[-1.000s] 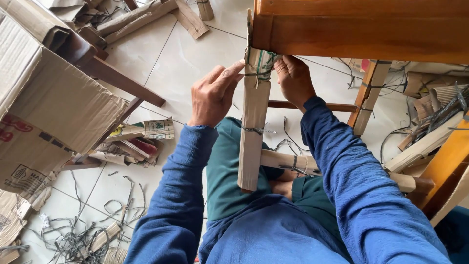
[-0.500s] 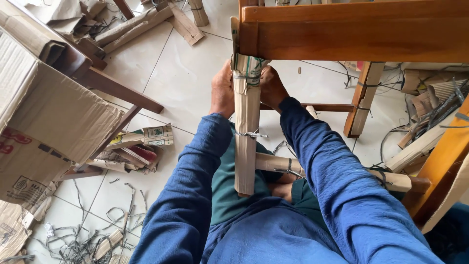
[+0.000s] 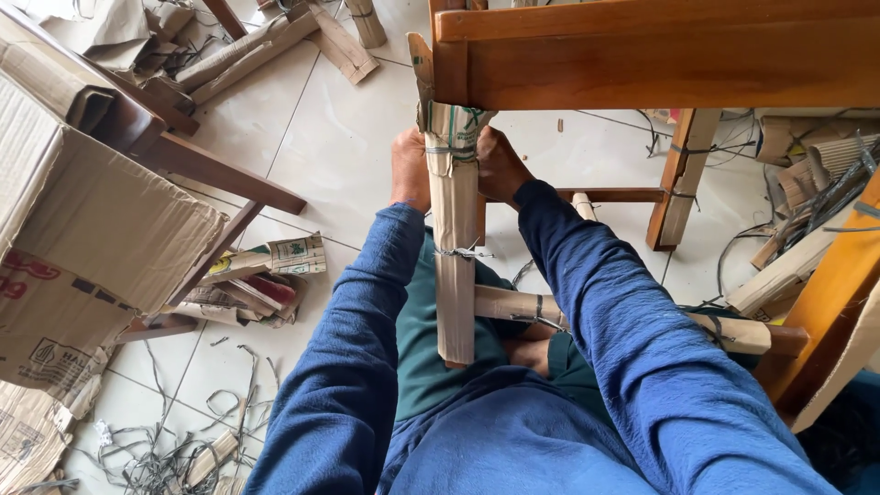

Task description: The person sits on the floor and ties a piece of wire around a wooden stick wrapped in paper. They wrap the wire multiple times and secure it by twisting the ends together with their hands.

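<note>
Behind the cardboard-wrapped chair leg (image 3: 454, 238), both hands' fingers hidden.

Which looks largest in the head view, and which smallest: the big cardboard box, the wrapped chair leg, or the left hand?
1. Cardboard box: largest.
2. Wrapped chair leg: long and narrow, smaller than the box.
3. Left hand: smallest, partly hidden behind the leg.
The leg is nearer the camera than the box, so real sizes may differ.

Chair leg (image 3: 456, 266), cardboard-wrapped, tied with thin strapping at top and middle; stands upright between my hands. My left hand (image 3: 409, 170) and right hand (image 3: 495, 167) clasp its upper end, just below the wooden seat frame (image 3: 660, 64).
</note>
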